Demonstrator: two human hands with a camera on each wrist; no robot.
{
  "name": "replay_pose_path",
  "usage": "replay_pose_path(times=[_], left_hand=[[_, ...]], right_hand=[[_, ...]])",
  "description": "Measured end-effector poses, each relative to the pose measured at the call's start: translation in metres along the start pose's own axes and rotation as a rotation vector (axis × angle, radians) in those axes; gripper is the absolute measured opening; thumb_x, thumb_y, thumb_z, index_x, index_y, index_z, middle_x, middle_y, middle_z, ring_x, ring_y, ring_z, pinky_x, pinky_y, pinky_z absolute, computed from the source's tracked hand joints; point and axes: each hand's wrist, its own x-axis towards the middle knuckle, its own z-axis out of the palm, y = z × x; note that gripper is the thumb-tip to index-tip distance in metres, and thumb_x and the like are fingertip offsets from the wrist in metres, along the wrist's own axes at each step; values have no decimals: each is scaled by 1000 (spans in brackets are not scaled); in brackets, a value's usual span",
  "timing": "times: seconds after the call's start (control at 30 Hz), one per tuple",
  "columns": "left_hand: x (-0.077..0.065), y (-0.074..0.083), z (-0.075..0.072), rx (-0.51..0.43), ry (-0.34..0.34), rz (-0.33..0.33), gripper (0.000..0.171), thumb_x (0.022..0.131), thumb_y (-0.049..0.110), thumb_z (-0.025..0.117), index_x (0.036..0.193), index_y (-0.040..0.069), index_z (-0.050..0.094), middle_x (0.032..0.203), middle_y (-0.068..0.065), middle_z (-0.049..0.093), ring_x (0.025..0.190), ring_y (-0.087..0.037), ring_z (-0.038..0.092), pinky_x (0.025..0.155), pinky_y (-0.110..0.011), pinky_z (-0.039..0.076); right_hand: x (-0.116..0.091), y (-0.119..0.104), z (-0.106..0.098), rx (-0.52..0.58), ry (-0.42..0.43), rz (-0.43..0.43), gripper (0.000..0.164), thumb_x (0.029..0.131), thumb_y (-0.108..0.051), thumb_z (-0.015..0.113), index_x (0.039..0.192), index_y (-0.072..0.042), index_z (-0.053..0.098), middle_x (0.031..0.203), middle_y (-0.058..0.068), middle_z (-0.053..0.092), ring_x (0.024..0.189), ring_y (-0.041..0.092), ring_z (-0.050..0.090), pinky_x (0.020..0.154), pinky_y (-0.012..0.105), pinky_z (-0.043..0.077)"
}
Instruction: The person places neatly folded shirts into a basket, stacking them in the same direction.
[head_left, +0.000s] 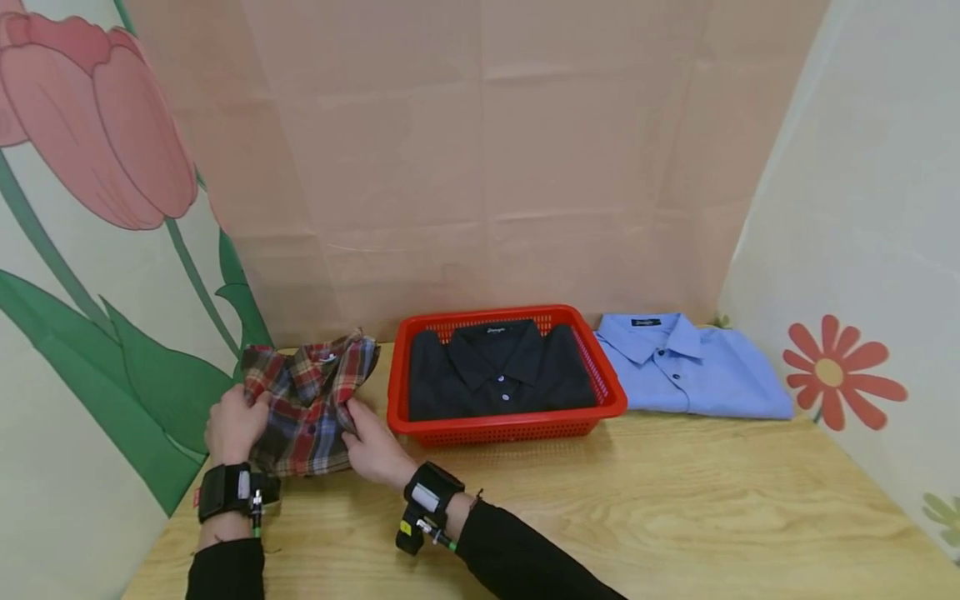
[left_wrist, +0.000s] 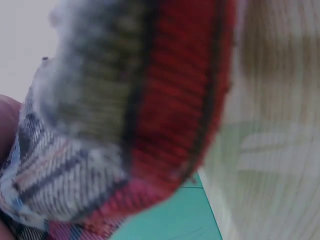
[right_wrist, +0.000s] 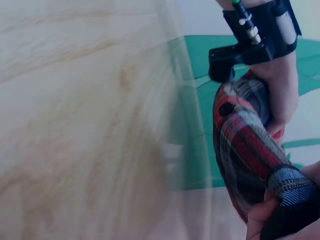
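A red, olive and blue plaid shirt [head_left: 307, 417] is bunched at the left end of the table, its collar toward the back wall. My left hand [head_left: 236, 422] grips its left edge, and my right hand [head_left: 372, 444] pinches the right edge between thumb and fingers. In the left wrist view the plaid cloth [left_wrist: 115, 100] fills much of the picture, blurred and close. The right wrist view has the shirt [right_wrist: 245, 135] hanging in folds between both hands, a dark button on it; the right fingers [right_wrist: 260, 215] curl round its near end.
Right of the plaid shirt stands a red plastic basket [head_left: 495, 430] with a folded black shirt [head_left: 487, 383] in it. A folded light blue shirt [head_left: 697, 375] lies beside the basket. Walls close in the wooden table [head_left: 675, 500] at the back and both sides.
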Motion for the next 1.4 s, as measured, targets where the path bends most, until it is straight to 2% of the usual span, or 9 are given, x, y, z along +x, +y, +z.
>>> replay_pose_path(times=[0.17, 0.37, 0.57, 0.73, 0.83, 1.07, 1.27, 1.4], left_hand=[[-2, 6, -3, -30, 79, 27, 41, 100, 39, 46, 101, -1, 55, 105, -34, 61, 94, -55, 58, 59, -54, 41], [-7, 16, -7, -59, 153, 38, 42, 100, 38, 47, 105, -3, 56, 101, -33, 62, 89, -53, 60, 57, -53, 41], [-10, 28, -12, -86, 232, 74, 42, 100, 38, 49, 108, -2, 57, 103, -34, 63, 91, -55, 60, 60, -58, 42], [-13, 36, -14, -120, 276, 88, 42, 99, 38, 49, 109, -1, 58, 103, -33, 64, 93, -55, 60, 62, -60, 41], [-14, 40, -11, -141, 318, 110, 42, 99, 37, 51, 111, -3, 58, 102, -33, 64, 93, -56, 59, 65, -62, 41], [-16, 48, -2, -171, 432, 183, 35, 98, 32, 56, 94, -2, 56, 74, -27, 59, 74, -52, 59, 55, -52, 36], [-20, 62, 1, -219, 477, 231, 33, 98, 29, 58, 94, -4, 55, 77, -29, 60, 78, -54, 59, 61, -56, 37], [-22, 71, 8, -241, 489, 279, 30, 97, 28, 60, 90, -2, 55, 70, -25, 58, 69, -48, 59, 55, -48, 35]], right_hand=[[0, -12, -7, -52, 34, -24, 55, 101, -8, 47, 153, -2, 30, 155, 14, 37, 144, 24, 35, 116, 35, 32], [1, -21, -18, 33, 46, -17, 57, 101, -9, 48, 155, -6, 27, 158, 8, 33, 145, 19, 32, 117, 36, 30], [-1, -30, -30, 112, 75, -14, 59, 101, -9, 48, 155, -5, 24, 159, 10, 31, 145, 22, 31, 117, 39, 30], [-3, -32, -39, 135, 87, -25, 59, 102, -9, 47, 156, -8, 23, 158, 9, 33, 143, 20, 34, 115, 39, 34], [-3, -32, -44, 138, 96, -33, 59, 102, -8, 46, 156, -9, 24, 157, 9, 35, 142, 20, 37, 114, 39, 36], [-5, -28, -60, 109, 121, -25, 58, 101, -9, 48, 155, -5, 26, 157, 12, 35, 142, 23, 36, 114, 40, 35], [-8, -21, -78, 117, 134, -1, 58, 101, -10, 47, 155, -5, 25, 158, 13, 32, 145, 24, 32, 116, 41, 32], [-13, -12, -88, 107, 150, 6, 60, 101, -10, 47, 155, -5, 24, 159, 13, 30, 147, 24, 28, 117, 42, 30]])
